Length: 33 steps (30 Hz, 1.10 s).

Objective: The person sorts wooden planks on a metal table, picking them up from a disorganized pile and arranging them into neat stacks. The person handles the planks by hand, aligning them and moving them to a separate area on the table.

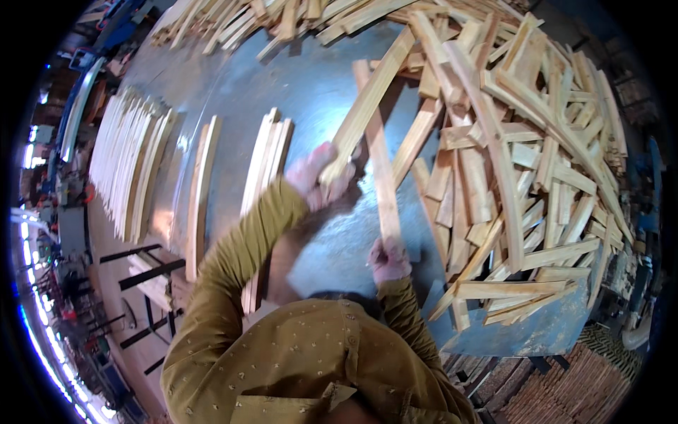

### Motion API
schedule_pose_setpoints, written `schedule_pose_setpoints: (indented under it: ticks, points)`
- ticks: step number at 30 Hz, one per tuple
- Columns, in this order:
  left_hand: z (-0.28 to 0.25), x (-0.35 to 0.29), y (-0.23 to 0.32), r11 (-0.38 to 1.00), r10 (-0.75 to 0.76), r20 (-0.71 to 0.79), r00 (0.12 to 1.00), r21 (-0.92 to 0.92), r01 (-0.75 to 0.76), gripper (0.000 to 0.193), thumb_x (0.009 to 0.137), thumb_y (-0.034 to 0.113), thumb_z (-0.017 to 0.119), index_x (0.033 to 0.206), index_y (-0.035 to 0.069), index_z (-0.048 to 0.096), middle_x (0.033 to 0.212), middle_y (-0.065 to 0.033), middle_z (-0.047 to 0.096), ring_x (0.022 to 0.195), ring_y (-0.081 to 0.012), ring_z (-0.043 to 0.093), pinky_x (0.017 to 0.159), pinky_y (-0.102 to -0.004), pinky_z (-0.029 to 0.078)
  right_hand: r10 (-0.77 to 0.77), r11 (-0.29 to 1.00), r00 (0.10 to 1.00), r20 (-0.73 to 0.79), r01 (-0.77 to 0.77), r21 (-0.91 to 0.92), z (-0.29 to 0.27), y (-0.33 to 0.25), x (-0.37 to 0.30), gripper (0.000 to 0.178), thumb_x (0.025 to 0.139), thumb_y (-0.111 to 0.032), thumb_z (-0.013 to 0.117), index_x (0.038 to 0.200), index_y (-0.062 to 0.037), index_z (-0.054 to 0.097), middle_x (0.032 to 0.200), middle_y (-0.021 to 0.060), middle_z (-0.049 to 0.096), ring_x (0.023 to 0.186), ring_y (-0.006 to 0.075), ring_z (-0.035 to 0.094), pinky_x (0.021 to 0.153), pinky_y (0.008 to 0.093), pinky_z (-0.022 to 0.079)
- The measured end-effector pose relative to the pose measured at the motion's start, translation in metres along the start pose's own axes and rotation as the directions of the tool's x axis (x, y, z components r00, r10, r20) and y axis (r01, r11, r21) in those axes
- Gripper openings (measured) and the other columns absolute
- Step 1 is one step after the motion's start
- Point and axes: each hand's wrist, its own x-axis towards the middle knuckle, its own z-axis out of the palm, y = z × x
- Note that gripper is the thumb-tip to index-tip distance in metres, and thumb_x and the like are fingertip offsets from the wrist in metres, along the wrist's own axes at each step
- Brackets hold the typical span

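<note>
My left hand [318, 173] is closed around the lower end of a wooden strip [374, 92], which slants up and away to the right toward the pile. A second wooden strip [381, 166] runs below it, crossing under the first near its far end. My right hand [390, 261] grips the near end of this second strip close to my body. Both arms wear olive sleeves. To the left of my left hand lies a small row of strips [265, 159], partly covered by my forearm.
A tangled heap of wood pieces [494, 162] covers the right of the metal table [233, 85]. More strips [282, 21] lie along the far edge. At the left are a narrow pair [201, 191] and a neat row of strips [131, 162]. A dark metal frame [152, 283] stands beside the table.
</note>
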Motion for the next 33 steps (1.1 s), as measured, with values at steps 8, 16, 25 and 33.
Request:
schedule_pose_setpoints:
  ticks: [8, 16, 25, 33]
  points:
    - [-0.021, -0.092, -0.158, 0.998, 0.050, -0.300, 0.953, -0.009, -0.055, 0.042, 0.084, 0.030, 0.072, 0.111, 0.001, 0.058, 0.086, -0.0122, 0.065, 0.071, -0.0229, 0.065, 0.063, -0.0361, 0.057, 0.144, -0.442, 0.756, 0.639, 0.627, -0.642, 0.046, -0.010, -0.046, 0.051, 0.089, -0.026, 0.060, 0.133, -0.0026, 0.048, 0.105, 0.0161, 0.063, 0.090, 0.0341, 0.063, 0.077, 0.0433, 0.054]
    - [-0.014, -0.163, -0.132, 0.714, 0.069, -0.664, 0.744, 0.554, 0.428, 0.062, 0.084, 0.030, 0.061, 0.132, -0.003, 0.040, 0.096, -0.0223, 0.065, 0.079, -0.0320, 0.065, 0.075, -0.0413, 0.053, -0.408, -0.890, 0.390, 0.826, 0.032, -0.455, 0.155, -0.308, 0.099, 0.087, 0.075, -0.040, 0.077, 0.143, -0.0003, 0.039, 0.142, 0.0236, 0.045, 0.129, 0.0387, 0.046, 0.108, 0.0460, 0.037]
    - [-0.043, -0.238, -0.196, 0.112, 0.699, -0.563, 0.441, 0.695, 0.710, 0.069, 0.076, 0.041, 0.069, 0.132, 0.007, 0.047, 0.135, -0.0183, 0.044, 0.124, -0.0369, 0.042, 0.104, -0.0479, 0.035, 0.107, -0.953, 0.969, 0.225, 0.165, -0.254, 0.228, -0.270, 0.145, 0.078, 0.068, -0.052, 0.077, 0.129, -0.0107, 0.050, 0.114, 0.0186, 0.065, 0.110, 0.0355, 0.061, 0.093, 0.0436, 0.047]
    - [-0.068, -0.223, -0.187, -0.083, 0.749, -0.500, 0.434, 0.579, 0.811, 0.082, 0.081, 0.036, 0.065, 0.144, -0.001, 0.029, 0.142, -0.0271, 0.038, 0.133, -0.0429, 0.035, 0.112, -0.0535, 0.024, 0.193, -0.269, 0.964, 0.181, 0.230, -0.935, 0.087, -0.178, 0.076, 0.079, 0.079, -0.037, 0.072, 0.140, 0.0012, 0.040, 0.103, 0.0171, 0.065, 0.089, 0.0252, 0.064, 0.078, 0.0386, 0.051]
